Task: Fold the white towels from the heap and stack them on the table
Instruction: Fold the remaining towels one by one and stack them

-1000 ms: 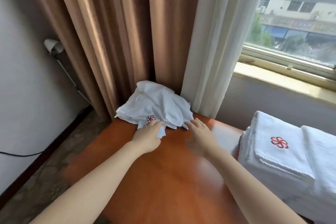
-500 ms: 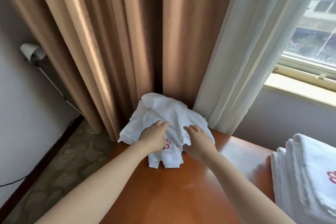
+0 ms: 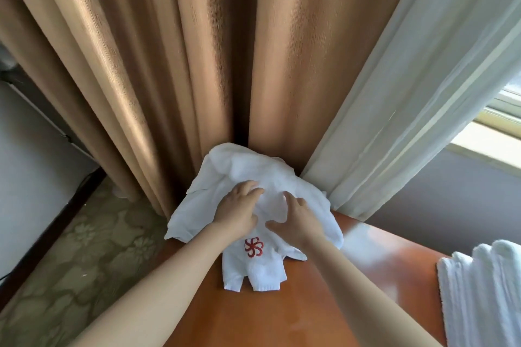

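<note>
One heap [image 3: 245, 169]: crumpled white towels at the table's far corner, against the foot of the curtain, part of it hanging over the left edge.
Front towel [image 3: 253, 270]: at the bottom of the heap, red emblem up, its end lying flat on the table toward the person.
Handling: light, soft and limp by the look; likely to sag and drag its neighbours along rather than slip. Nothing to break.
Where to hold: a hem or two corners, so that one towel peels off alone; the free front end looks easiest.
Left hand [image 3: 236, 211]: on the heap's middle, fingers bent into the cloth; whether they pinch a fold I cannot tell.
Right hand [image 3: 300, 218]: just beside it, fingers spread and laid on the cloth, gripping nothing.
Table [image 3: 282, 318]: glossy orange-brown wood; cloth should slide on it readily.
Stack [image 3: 485, 290]: folded towels at the right edge, well apart from the heap.
Curtain [image 3: 197, 65]: tan folds behind the heap; white drape [image 3: 408, 121] to its right.
</note>
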`<state>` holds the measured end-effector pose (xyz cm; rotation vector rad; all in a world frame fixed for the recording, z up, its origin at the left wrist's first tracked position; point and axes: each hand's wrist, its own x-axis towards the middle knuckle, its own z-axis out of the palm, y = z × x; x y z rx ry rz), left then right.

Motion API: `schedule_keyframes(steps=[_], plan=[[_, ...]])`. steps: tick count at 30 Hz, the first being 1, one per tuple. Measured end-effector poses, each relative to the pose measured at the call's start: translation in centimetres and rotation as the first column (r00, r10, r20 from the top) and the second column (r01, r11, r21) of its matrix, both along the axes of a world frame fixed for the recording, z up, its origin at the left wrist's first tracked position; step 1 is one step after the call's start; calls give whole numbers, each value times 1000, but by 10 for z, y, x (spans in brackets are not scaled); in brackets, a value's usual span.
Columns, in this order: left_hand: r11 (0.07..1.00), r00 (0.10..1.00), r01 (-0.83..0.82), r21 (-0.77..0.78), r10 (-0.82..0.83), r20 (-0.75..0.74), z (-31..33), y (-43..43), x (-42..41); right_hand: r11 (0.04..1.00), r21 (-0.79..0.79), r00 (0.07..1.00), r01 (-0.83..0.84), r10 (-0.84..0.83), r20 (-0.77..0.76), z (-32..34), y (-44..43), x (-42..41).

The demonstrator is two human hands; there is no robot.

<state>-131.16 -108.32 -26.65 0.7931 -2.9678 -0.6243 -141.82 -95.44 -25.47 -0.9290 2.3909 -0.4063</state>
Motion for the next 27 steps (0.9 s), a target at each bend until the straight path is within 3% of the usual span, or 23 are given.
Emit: schedule_keyframes(steps=[5, 11, 14, 17, 21, 24, 27], plan=[[999, 998, -29, 33, 31, -51, -10, -2, 0, 993, -49, 993, 110, -111, -27, -12, -5, -4], [997, 999, -36, 63, 38, -35, -14, 7, 10, 928, -145, 925, 342, -306, 224, -3, -5, -8], [990, 996, -48, 135, 58, -70, -8, 15, 15, 887, -253, 903, 387, -308, 300, 13, -1, -1], [980, 970, -77, 183, 116, -213, 3, 25, 22, 861, -293, 883, 416, -307, 354, 33, 8, 12], [995, 937, -63, 77, 85, -338, 26, 36, 34, 790, -361, 841, 496, -334, 425, 53, 28, 27], [995, 940, 48, 89, -15, -342, 42, 52, 44, 775, -361, 826, 520, -349, 442, 67, 51, 38], [983, 963, 45, 179, 6, -270, 55, 75, 59, 796, -335, 820, 505, -320, 474, 76, 74, 47]])
